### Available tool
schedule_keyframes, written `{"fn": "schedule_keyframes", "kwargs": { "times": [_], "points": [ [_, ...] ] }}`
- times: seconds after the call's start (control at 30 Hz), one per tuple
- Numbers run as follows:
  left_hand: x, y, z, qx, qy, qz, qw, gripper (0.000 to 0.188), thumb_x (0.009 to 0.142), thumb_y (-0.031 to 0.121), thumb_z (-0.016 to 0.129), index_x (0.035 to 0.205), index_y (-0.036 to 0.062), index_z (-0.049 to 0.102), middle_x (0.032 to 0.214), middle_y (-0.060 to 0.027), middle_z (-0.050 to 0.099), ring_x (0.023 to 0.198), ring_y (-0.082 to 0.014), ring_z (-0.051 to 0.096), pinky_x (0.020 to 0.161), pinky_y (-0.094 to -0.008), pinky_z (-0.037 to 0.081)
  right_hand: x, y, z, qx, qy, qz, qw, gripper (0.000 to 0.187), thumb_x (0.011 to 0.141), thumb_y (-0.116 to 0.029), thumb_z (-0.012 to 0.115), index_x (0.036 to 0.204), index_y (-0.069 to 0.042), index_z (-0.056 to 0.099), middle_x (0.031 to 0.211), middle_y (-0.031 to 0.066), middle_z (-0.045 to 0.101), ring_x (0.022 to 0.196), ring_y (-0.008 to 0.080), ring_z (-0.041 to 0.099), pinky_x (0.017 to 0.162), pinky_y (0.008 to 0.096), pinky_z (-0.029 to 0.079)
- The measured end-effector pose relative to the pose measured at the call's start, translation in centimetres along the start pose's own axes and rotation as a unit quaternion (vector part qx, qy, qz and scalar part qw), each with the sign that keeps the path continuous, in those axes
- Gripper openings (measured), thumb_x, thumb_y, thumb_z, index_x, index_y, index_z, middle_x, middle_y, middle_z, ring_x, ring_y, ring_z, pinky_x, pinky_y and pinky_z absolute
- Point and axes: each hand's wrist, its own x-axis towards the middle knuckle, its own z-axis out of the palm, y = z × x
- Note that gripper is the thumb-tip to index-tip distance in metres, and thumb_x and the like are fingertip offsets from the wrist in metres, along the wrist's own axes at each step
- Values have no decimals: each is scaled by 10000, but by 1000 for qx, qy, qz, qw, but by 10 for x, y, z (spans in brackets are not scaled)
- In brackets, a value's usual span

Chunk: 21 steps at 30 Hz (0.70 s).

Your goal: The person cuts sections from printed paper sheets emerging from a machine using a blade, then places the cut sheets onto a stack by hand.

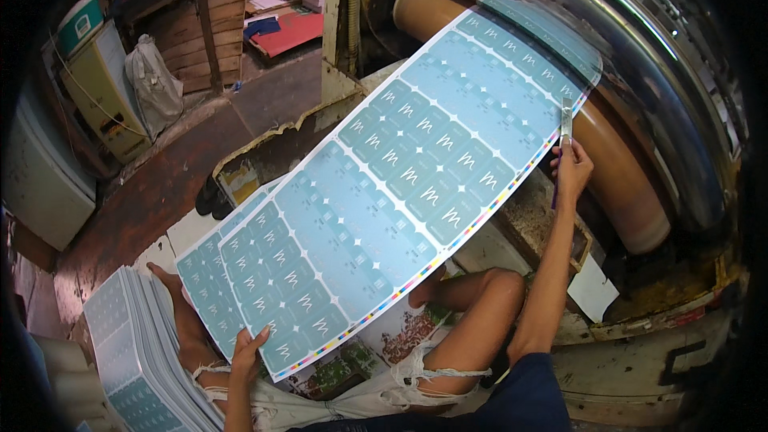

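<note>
Across my lap and out toward 1 o'clock, the long blue-green printed sheet is stretching, its far end passing in at the glossy metal cylinder, and it is hiding much of what is standing beneath it. A second sheet is showing under its near left edge. At 7 o'clock my left hand is closing thumb and fingers on the sheet's near edge; near 3 o'clock my right hand is clamping a narrow, flat metal tool, whose tip is overlapping the sheet's right margin. Just beyond that hand, the brown roller is curving down, and my bare knee is rising beside the sheet at 4 o'clock, with a white paper piece lying farther out. A thick stack of printed sheets is standing at 8 o'clock. At 11 o'clock a red board is bearing a dark blue item. Of containers, a teal cooler box with a white lid and a pale sack are both sitting at 10 o'clock; what they are holding I cannot tell.
</note>
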Motion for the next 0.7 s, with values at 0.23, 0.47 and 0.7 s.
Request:
{"fn": "schedule_keyframes", "kwargs": {
  "times": [0.23,0.47,0.7],
  "points": [
    [-19,5,-34,-4,-29,-2,1000,277,919,121,634,1144,-36,589,1011,-69,667,885,-129,627,827,-283,490,18,52,-14,8,9,40,999,338,941,-271,620,1106,23,642,755,81,672,506,82,544,417,225,404],
    [-57,9,-111,22,8,-30,999,303,917,112,642,1172,-43,587,1043,-65,675,905,-131,630,831,-277,493,-52,25,-4,6,-35,20,999,321,946,-286,617,1055,13,652,741,83,670,475,84,539,420,229,420],
    [-130,43,-184,20,47,-58,997,331,908,49,622,1226,-17,558,1105,-70,657,977,-150,617,868,-296,488,-138,-70,-11,-312,61,-323,892,477,773,-22,708,1230,-127,622,905,88,602,690,227,605,628,368,485]
  ]
}}
